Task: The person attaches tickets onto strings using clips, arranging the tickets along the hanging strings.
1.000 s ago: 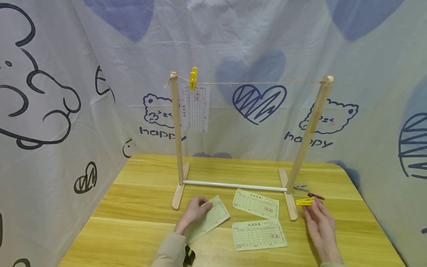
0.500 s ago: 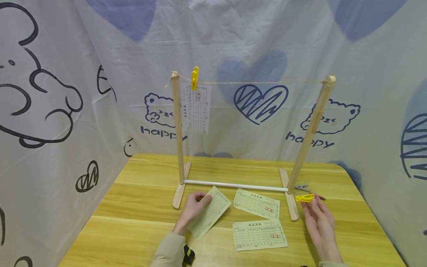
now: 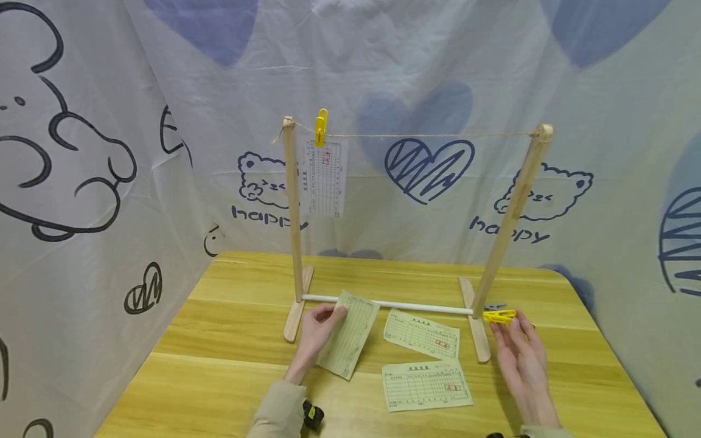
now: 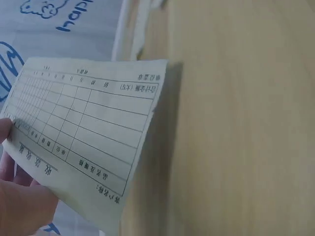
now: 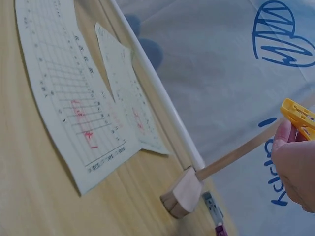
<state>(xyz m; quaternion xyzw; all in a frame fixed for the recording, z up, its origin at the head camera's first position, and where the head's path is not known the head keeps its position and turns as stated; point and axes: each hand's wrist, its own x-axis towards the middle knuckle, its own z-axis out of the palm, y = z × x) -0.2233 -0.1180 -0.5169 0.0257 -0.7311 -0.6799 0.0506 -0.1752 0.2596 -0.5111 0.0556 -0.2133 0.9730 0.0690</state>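
Note:
My left hand (image 3: 317, 331) pinches a pale green printed slip (image 3: 350, 337) by its upper left edge, and the slip is tilted up off the table; in the left wrist view the slip (image 4: 83, 123) spreads out from the thumb. My right hand (image 3: 523, 365) pinches a yellow clip (image 3: 499, 316) beside the rack's right foot. Two more slips (image 3: 421, 333) (image 3: 427, 385) lie on the table between the hands. On the string (image 3: 416, 135) near the left post, another yellow clip (image 3: 320, 128) holds a hanging slip (image 3: 327, 179).
The wooden rack has a left post (image 3: 293, 213), a right post (image 3: 512, 219) and a white bottom bar (image 3: 405, 306). Behind the right post lies a grey clip (image 3: 495, 306); a dark red clip (image 5: 221, 230) shows in the right wrist view. A printed curtain (image 3: 416, 243) stands behind the table.
The slip in my left hand has risen and turned more upright, towards the bottom bar. My right hand has lifted the yellow clip slightly and moved it a little towards the rack.

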